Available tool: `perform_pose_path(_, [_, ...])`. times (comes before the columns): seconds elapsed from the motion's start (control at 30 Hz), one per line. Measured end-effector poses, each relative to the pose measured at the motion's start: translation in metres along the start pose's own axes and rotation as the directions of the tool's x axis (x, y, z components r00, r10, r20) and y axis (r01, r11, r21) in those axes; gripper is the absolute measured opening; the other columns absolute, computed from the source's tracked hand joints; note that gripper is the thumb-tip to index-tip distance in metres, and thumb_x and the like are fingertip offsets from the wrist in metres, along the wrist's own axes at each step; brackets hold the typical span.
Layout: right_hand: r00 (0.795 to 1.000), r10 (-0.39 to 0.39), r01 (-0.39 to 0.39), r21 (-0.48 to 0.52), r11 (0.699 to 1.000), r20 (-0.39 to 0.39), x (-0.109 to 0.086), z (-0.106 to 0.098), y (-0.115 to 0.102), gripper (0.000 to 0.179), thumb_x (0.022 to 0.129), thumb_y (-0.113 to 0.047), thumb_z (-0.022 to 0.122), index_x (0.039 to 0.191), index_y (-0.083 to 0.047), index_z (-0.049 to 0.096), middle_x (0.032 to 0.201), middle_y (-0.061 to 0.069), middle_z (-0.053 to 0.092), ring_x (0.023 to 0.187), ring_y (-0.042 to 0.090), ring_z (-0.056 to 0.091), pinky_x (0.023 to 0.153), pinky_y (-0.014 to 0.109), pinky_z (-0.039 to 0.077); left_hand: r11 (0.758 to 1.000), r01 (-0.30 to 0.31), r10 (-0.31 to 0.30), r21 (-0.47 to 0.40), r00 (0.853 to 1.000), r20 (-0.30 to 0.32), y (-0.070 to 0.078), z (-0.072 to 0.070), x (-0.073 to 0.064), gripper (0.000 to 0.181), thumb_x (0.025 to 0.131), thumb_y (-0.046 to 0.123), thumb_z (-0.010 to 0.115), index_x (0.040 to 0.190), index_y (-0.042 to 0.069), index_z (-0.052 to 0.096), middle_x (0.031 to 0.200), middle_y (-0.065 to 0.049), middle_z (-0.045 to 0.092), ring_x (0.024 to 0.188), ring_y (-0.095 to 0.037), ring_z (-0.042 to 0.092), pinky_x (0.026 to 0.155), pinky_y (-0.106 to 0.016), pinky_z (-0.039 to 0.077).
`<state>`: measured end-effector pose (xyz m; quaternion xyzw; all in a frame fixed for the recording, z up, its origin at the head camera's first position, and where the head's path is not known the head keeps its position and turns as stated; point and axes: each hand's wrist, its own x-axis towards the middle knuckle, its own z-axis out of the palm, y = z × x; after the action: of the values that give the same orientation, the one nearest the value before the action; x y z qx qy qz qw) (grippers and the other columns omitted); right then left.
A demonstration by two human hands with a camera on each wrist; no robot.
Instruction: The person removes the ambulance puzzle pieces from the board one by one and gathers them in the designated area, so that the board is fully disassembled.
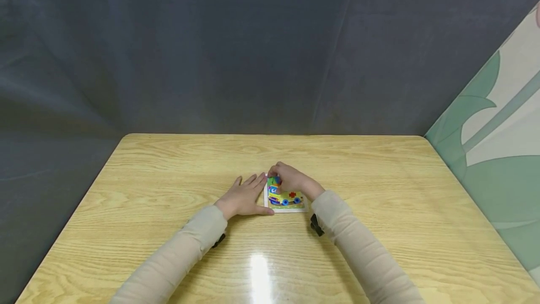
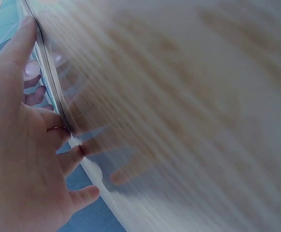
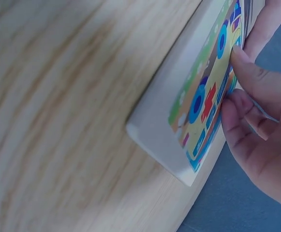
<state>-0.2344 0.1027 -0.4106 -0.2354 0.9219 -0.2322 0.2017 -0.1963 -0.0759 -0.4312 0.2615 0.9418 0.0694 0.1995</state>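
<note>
A small flat board [image 1: 307, 209] with a white border lies on the table, bearing a bright picture [image 3: 198, 104] of a yellow ambulance with blue wheels and a red cross. My left hand [image 1: 246, 198] rests at its left side, fingers spread and fairly straight, thumb by the near left corner. From the right, my right hand [image 1: 291, 179] reaches over the picture's upper part with bent fingers. Its thumb [image 3: 242, 58] touches the picture in the right wrist view. I cannot tell whether a piece is pinched there. The hand covers the board's upper right area.
The wooden table [image 1: 168, 163] stretches out around the board. A dark curtain [image 1: 253, 50] hangs behind the table, and a patterned green and white cloth [image 1: 506, 154] stands along the right side. Light reflects off the near tabletop.
</note>
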Motion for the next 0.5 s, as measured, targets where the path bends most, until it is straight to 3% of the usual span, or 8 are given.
perform_pose_path(0.23, [1.000,0.007,-0.008,-0.046,0.999,-0.016,0.0021,0.0019,-0.0033,0.045,0.081,0.000,0.073,0.123,-0.001,0.058,0.118,0.013,0.056,0.105,0.025,0.056,0.101,0.040,0.047,1.000,0.003,-0.003,-0.003,1.000,-0.004,0.0007,-0.0002,-0.0017,0.096,0.086,0.070,0.048,0.155,0.015,0.011,0.163,0.000,0.007,0.151,-0.024,0.011,0.120,-0.057,0.011])
perform_pose_path(0.5, [1.000,0.005,-0.006,-0.058,0.998,-0.009,0.0022,-0.0014,-0.0042,0.044,0.079,-0.001,0.075,0.120,0.000,0.059,0.115,0.013,0.057,0.104,0.025,0.056,0.102,0.041,0.047,1.000,-0.001,0.001,-0.005,1.000,-0.006,0.0013,-0.0017,-0.0013,0.097,0.086,0.069,0.048,0.155,0.013,0.010,0.163,-0.002,0.006,0.151,-0.024,0.011,0.120,-0.056,0.010])
